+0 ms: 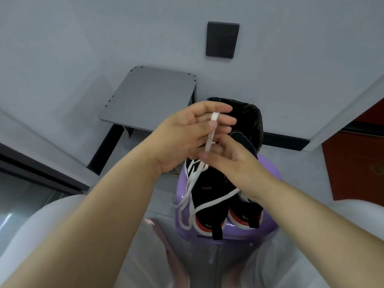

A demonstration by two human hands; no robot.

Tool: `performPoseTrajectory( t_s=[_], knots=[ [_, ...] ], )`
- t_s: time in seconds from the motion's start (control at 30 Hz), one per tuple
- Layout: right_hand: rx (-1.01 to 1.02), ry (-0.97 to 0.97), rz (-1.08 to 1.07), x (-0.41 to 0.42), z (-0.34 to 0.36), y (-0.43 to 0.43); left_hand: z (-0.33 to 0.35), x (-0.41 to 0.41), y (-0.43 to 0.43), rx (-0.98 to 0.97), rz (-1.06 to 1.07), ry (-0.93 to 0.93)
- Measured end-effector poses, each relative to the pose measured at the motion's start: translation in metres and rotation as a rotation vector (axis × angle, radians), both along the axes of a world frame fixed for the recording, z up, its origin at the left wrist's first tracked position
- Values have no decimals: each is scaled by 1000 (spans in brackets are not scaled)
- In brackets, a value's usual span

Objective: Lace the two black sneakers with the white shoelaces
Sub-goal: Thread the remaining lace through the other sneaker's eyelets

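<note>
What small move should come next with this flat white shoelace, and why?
Probably lower the flat white shoelace toward the black sneakers to find an eyelet: the left hand and right hand pinch it raised above them, while the rest hangs slack over the purple plastic stool.

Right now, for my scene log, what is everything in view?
black sneakers: two, black with red-and-white soles, side by side on the stool
white shoelace: at least one, white, running from both hands down over the sneakers
purple stool: one, purple, under the sneakers
grey table: one, grey, beyond the hands
black bin: one, black-bagged, behind the sneakers
black panel: one, black, on the wall
red surface: one, red, right edge
left hand: one, holds the shoelace over its fingers
right hand: one, pinches the shoelace lower down
</note>
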State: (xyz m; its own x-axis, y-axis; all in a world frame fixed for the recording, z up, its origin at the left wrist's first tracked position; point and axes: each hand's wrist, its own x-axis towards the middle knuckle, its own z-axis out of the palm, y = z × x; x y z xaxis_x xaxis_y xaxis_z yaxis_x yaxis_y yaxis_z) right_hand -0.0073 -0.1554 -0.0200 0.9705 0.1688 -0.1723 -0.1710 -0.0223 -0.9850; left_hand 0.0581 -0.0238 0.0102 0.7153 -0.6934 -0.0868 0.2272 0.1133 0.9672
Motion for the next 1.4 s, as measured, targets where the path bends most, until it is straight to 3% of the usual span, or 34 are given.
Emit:
performPoseTrajectory(
  t_s=[0.1, 0.17, 0.27, 0.37, 0.43, 0.5, 0.6, 0.67, 0.77, 0.9, 1.0, 1.07, 1.17, 1.2, 1.23, 1.3, 1.37, 1.4],
  knots=[
    [-14, 35, 35, 2, 2, -5, 3, 7, 3, -98, 154, 87],
    [-129, 15, 19, 6, 2, -17, 3, 18, 11, -20, 322, 97],
    [-267, 15, -135, 14, 3, -43, -7, 39, 29, 385, 537, -70],
    [-200, 22, -324, 21, 3, -65, -22, 55, 49, 808, 632, -208],
    [-147, 8, -373, 22, 5, -67, -28, 59, 57, 1147, 575, -328],
    [-203, -39, -343, 21, 6, -64, -28, 53, 50, 1293, 485, -494],
    [-339, -109, -165, 18, 5, -46, -22, 24, 15, 926, 321, -682],
    [-363, -130, -43, 16, 1, -34, -20, 2, -7, 691, 133, -589],
    [-398, -196, 11, 18, -4, -29, -24, -6, -14, 639, -34, -482],
    [-397, -168, -67, 24, -5, -39, -19, 12, 2, 794, -12, -558],
    [-547, -111, -66, 27, -7, -49, -16, 29, 24, 986, 137, -640],
    [-683, -59, -48, 29, -10, -54, -18, 39, 40, 1174, 182, -592],
    [-892, -27, 1, 29, -17, -52, -23, 40, 50, 1505, 66, -516],
    [-908, -34, 9, 29, -18, -48, -26, 38, 48, 1517, 48, -540],
    [-886, -47, 24, 28, -19, -42, -28, 34, 42, 1432, 50, -586],
    [-768, -89, 72, 27, -19, -28, -31, 20, 22, 1083, 37, -601],
    [-681, -141, 84, 26, -19, -16, -30, 5, 1, 799, -8, -504],
    [-655, -153, 59, 27, -19, -14, -30, 2, -5, 746, -29, -468]
  ],
)
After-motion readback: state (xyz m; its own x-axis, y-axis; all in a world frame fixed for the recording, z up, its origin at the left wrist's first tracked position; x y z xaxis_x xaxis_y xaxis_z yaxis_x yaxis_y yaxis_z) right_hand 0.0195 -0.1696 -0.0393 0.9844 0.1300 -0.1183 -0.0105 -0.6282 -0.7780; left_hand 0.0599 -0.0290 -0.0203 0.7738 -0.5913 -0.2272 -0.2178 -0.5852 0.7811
